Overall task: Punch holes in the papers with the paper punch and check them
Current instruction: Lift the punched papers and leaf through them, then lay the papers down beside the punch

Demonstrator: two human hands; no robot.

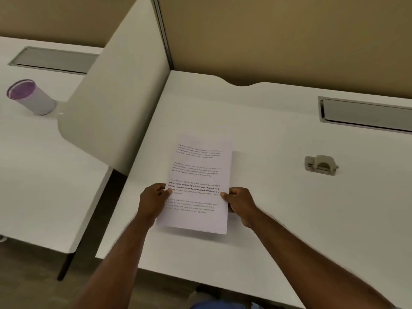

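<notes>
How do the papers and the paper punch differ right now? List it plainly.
1. The papers are gripped at both side edges, by the left hand and the right hand; the paper punch sits untouched.
2. The papers are white with printed text; the paper punch is plain grey.
3. The papers are flat and thin; the paper punch is a small, blocky object.
Both are over the same white desk, the punch off to the right.
</notes>
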